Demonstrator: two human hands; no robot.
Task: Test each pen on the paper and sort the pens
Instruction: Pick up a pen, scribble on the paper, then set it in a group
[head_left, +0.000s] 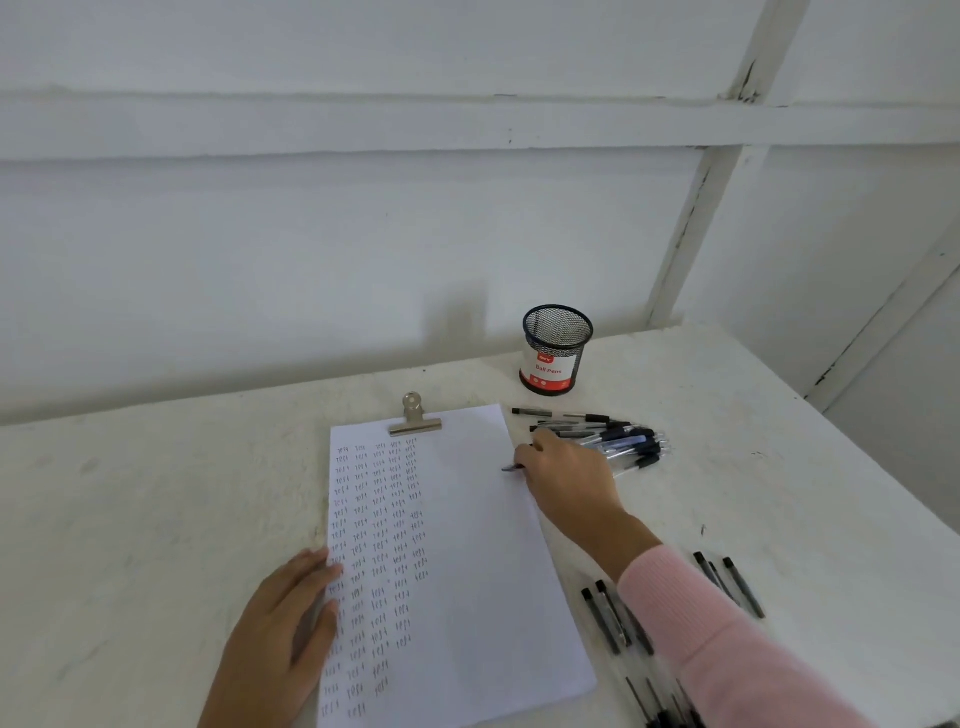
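Right hand (563, 475) fingers closed around a pen (513, 467)

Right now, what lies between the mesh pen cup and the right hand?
In the head view, a pile of pens lies between the mesh pen cup and the right hand.

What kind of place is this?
Probably a bare makeshift work desk in a plain room: rough white table against a white panelled wall, with only a mesh pen cup, clipped test sheet and loose pens.

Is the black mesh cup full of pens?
No, the black mesh cup looks empty; the pens lie on the table beside it.
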